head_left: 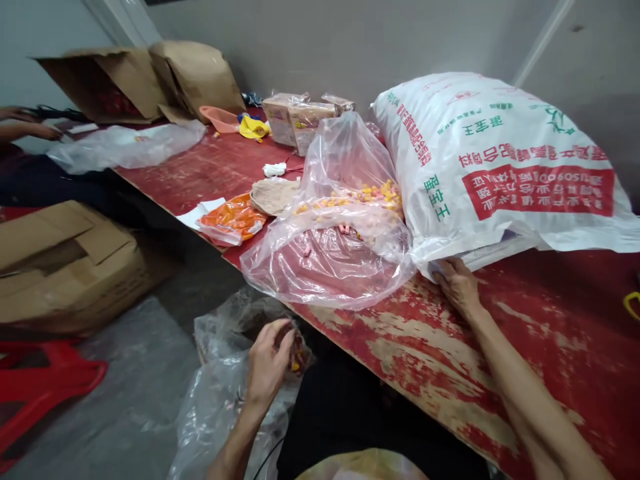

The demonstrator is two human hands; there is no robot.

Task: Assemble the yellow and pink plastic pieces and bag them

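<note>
Grips white woven sack, bulging at 2 o'clock on red table, by its lower hem with right hand; probably heavy, floppy, slick. Clenches left hand on small pieces inside clear bag, 7 o'clock.

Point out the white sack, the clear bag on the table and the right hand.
white sack (537, 190), head view, on its red printed panel.
clear bag (325, 270), head view, on its sagging front wall.
right hand (457, 285), head view, on the back of the hand.
</note>
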